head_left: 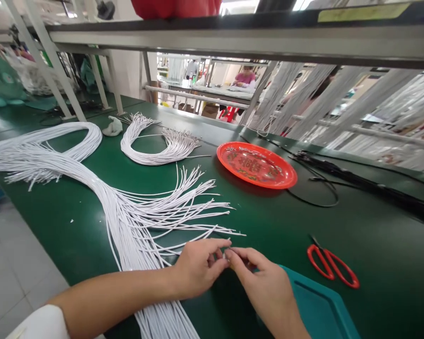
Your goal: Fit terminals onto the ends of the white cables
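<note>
The bare left hand (199,266) and bare right hand (265,282) are meeting at the fingertips, seemingly pinching a small piece too obscured to identify. A long bundle of thin white cords (116,207) is running beneath the left forearm. Red-handled metal scissors (332,264) and a round red patterned tray (256,165) are lying on the green tabletop (155,181), beyond a teal plastic tray (318,306).

Head view, one: head-worn, facing forward and down; left hand (199,266) and right hand (265,285) near, table (268,214) beyond.
</note>
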A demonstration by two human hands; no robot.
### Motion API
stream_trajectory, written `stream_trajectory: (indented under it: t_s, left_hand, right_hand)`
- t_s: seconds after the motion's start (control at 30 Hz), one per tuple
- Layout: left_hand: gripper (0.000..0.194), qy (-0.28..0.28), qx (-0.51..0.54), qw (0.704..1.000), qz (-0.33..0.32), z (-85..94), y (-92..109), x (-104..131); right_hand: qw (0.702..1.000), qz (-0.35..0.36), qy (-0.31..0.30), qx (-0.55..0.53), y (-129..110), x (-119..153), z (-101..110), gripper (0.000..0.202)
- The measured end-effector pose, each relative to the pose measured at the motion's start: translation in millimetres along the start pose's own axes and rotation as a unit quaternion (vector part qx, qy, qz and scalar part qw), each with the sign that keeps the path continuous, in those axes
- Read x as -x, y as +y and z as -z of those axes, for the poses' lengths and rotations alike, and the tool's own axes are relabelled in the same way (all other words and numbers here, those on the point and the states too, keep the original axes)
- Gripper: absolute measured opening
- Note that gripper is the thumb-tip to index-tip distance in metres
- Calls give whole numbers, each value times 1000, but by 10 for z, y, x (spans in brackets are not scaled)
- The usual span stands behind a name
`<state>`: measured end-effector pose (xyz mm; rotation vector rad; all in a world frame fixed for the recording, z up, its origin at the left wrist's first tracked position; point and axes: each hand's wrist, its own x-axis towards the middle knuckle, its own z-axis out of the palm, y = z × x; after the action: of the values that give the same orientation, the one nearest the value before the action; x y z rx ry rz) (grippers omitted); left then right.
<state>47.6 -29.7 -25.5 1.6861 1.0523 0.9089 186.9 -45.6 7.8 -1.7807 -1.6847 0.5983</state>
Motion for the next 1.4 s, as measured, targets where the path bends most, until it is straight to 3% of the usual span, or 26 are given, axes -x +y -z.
stream_trajectory:
  t_s: [0.1,0.2,0.37,0.53,0.67,0.77,0.9,1.0,1.1,1.3,1.37,1.4]
  left_hand:
    - [38,-9,-1,1000,-2,-2,-21,-8]
    - [36,-17,33,999,31,6,-20,-49]
    - [22,-18,65,993,96,42,-21,-155]
    - [25,13,118,984,131,93,-36,-249]
    - [27,73,87,983,141,165,3,-319]
    - [29,77,54,984,153,237,7,-422]
    - [25,20,-32,990,139,295,-127,-607]
    - [17,-39,-82,986,142,280,-280,-699]
    - [15,-61,-104,984,130,249,-363,-721]
    - [39,-57,-163,981,87,271,-156,-498]
    - [33,-55,-233,971,0,300,-44,-314]
    - [31,-83,-248,964,-43,316,-2,-208]
  right_hand:
    - [990,-76,-58,-107,21,-24,-21,28]
    - [974,-106,-64,-190,33,-21,-52,32]
    - [978,-117,-44,-167,89,-21,-39,37]
    - [997,-61,25,-34,186,-55,177,36]
    - [995,52,16,87,299,-58,332,28]
    - [973,152,-18,174,364,-30,355,23]
    - [937,219,-73,263,361,-6,344,16]
    - [924,209,-108,301,340,-19,341,17]
    - [923,186,-120,314,359,-35,327,20]
    - [936,165,-114,290,459,-35,296,29]
    - [944,157,-111,270,479,-32,304,31]
    - [948,153,-108,259,487,-32,308,32]
